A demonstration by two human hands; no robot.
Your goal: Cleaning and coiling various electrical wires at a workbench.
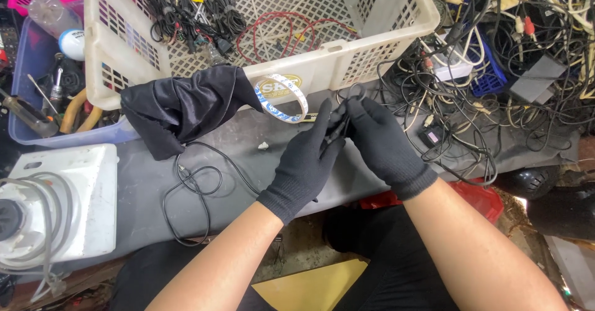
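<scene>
1. Two gloved hands meeting above the grey desk (149, 181): left hand (305, 162) and right hand (379, 142), both in black knit gloves, fingertips touching.
2. Pinching a small bundle of thin black cable (344, 114) between them, left fingers curling shut on its lower part, right fingers closing over its top, where a small loop is showing.
3. Holding the bundle just in front of the white latticed plastic crate (322, 63), near its front wall.
4. Lying inside the crate: coiled black leads (186, 10) and a red wire (279, 29).
5. Draping over the crate's front rim to the left of the hands: a black cloth (180, 106), with a roll of white and blue tape (282, 97) just beside it.
6. Trailing across the desk below the cloth: a loose black wire (192, 190), well apart from the hands.
7. Sitting at the left edge: a white machine (68, 205) with grey cord looped on it.
8. Piling up at the right, behind the right hand: a tangle of mixed cables (496, 57).
</scene>
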